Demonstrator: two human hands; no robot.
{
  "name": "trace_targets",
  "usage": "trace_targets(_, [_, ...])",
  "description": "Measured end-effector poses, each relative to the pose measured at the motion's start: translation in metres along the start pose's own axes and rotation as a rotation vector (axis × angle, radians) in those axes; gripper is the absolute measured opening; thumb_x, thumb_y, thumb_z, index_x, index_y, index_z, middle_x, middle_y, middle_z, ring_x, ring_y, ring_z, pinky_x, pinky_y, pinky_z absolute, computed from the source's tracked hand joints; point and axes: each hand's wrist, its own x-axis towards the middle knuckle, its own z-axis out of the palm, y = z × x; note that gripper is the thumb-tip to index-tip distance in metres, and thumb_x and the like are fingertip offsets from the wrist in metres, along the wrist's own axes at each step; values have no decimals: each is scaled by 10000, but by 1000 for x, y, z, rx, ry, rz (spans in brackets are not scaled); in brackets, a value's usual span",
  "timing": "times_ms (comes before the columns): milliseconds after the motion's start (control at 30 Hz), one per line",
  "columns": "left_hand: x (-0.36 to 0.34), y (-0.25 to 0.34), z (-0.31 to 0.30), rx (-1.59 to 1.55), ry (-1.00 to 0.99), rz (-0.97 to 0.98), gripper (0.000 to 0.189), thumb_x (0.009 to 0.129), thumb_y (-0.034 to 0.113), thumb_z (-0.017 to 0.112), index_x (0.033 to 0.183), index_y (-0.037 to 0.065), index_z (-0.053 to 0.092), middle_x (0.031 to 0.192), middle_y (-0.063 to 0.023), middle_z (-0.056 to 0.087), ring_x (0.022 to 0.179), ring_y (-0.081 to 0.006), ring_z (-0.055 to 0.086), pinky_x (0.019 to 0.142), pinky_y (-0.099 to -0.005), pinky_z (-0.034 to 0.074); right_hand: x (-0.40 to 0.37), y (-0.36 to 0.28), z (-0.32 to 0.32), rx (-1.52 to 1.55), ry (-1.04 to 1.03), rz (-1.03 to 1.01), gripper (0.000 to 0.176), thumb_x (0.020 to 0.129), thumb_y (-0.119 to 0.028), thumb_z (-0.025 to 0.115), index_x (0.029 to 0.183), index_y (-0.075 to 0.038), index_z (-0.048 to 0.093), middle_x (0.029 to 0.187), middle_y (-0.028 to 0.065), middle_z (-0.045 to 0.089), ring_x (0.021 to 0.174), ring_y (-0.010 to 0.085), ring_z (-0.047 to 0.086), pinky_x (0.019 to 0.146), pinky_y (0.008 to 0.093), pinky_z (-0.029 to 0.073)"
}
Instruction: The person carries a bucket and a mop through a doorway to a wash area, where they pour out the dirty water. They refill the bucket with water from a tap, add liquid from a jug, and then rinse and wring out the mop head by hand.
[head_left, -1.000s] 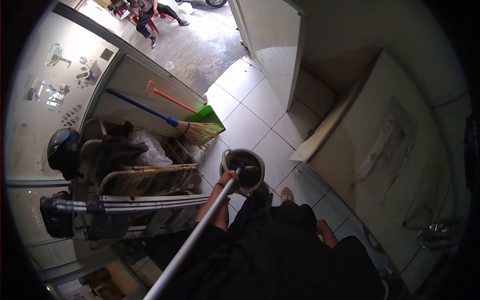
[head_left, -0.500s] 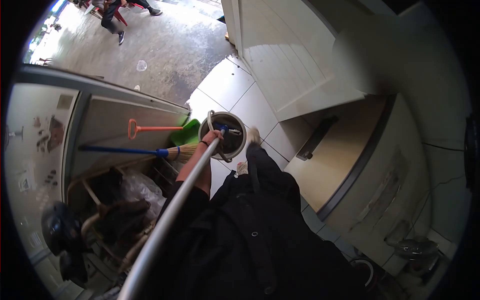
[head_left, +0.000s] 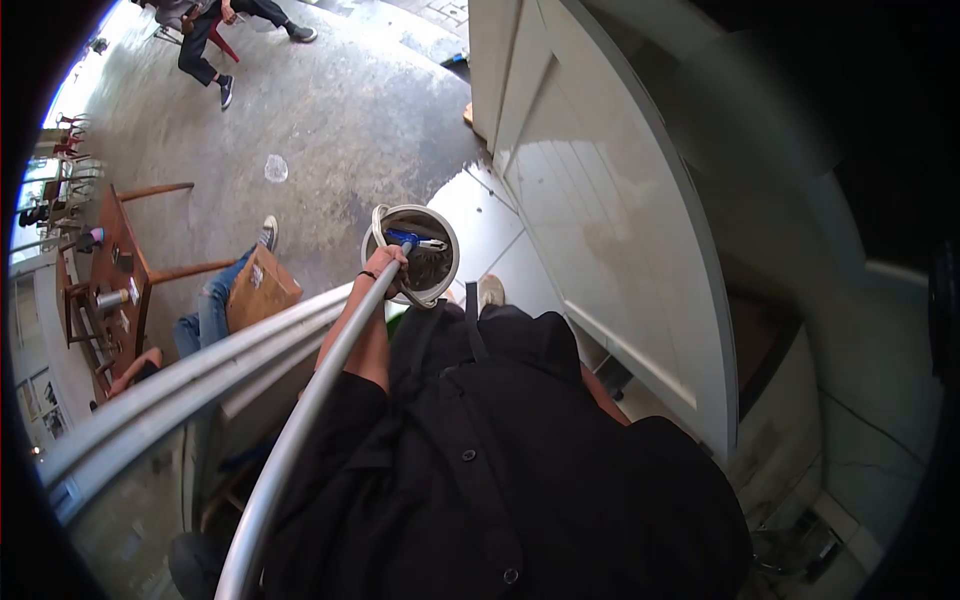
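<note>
My left hand [head_left: 392, 260] is closed around the silver pole of a mop [head_left: 310, 415], right where the pale handle of a bucket [head_left: 453, 262] crosses it. The pole slants back past my left side. A blue clamp [head_left: 404, 237] at the mop's lower end sits inside the bucket's mouth, over dark contents. The bucket hangs in front of my body, above the doorway floor. Of my right arm [head_left: 603, 396] only a strip of forearm shows beside my black shirt; the hand is hidden.
A white door [head_left: 610, 200] stands ajar on my right. A metal-framed partition edge [head_left: 230, 375] runs along my left. White tiles [head_left: 480, 225] meet rough concrete [head_left: 340, 120] ahead. Outside are a wooden table [head_left: 120, 270], a person by a cardboard box [head_left: 262, 290], and a seated person [head_left: 205, 50].
I have moved forward into the doorway, carrying the bucket and mop along. The broom and orange-handled dustpan have dropped from sight; the table and the box outside have come into view.
</note>
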Motion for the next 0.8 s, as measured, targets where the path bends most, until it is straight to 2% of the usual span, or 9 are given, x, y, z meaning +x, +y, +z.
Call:
trace_targets(100, [46, 78, -18, 38, -6, -6, 140, 678, 73, 517, 551, 131, 502, 501, -47, 473, 403, -214, 412, 441, -382, 413, 39, -64, -36, -121, -7, -58, 418, 732, -390, 631, 849, 11, 663, 834, 185, 664, 790, 282, 656, 677, 415, 492])
trace_targets(267, [144, 233, -39, 71, -42, -93, 127, 630, 66, 543, 534, 131, 494, 491, -42, 459, 392, -195, 397, 445, -380, 407, 109, -165, -75, -375, -7, -102, 401, 726, -376, 633, 818, 13, 669, 811, 188, 665, 775, 276, 659, 664, 409, 493])
trace_targets(367, [198, 331, -58, 124, -104, -134, 140, 660, 76, 533, 537, 130, 492, 476, -39, 453, 382, -175, 384, 443, -373, 403, 137, -245, -99, -179, 25, 15, 384, 738, -358, 619, 823, 14, 669, 822, 189, 666, 780, 282, 659, 665, 412, 493])
trace_targets(400, [215, 362, -62, 135, -73, -109, 147, 696, 52, 517, 570, 122, 488, 507, -48, 467, 363, -176, 381, 400, -360, 401, 144, -270, -105, -118, 34, 50, 379, 743, -352, 614, 824, 14, 669, 825, 189, 666, 781, 284, 659, 665, 412, 493])
trace_targets(433, [232, 394, -66, 91, -65, -175, 180, 720, 48, 506, 562, 128, 474, 500, -43, 460, 368, -166, 383, 397, -347, 390, 150, -294, -110, -52, 42, 86, 374, 747, -346, 610, 825, 14, 669, 829, 190, 667, 783, 286, 659, 665, 413, 494])
trace_targets(500, [255, 455, -63, 168, -91, -154, 173, 720, 51, 515, 571, 132, 479, 495, -39, 458, 370, -159, 384, 396, -341, 388, 171, -344, -124, 64, 73, 141, 363, 756, -334, 600, 828, 15, 669, 836, 191, 667, 785, 290, 659, 665, 415, 494])
trace_targets(733, [404, 637, -90, 318, -229, -156, 142, 668, 70, 557, 569, 104, 462, 515, -58, 472, 374, -166, 393, 426, -427, 450, 280, -497, -186, 330, 116, 247, 330, 786, -293, 567, 838, 16, 670, 860, 193, 669, 796, 305, 659, 666, 420, 494])
trace_targets(800, [440, 689, -88, 252, -168, -261, 122, 624, 70, 562, 567, 107, 461, 515, -53, 460, 375, -166, 368, 427, -409, 432, 325, -530, -214, 337, 116, 227, 322, 794, -281, 557, 841, 17, 671, 867, 194, 670, 799, 309, 659, 667, 422, 495])
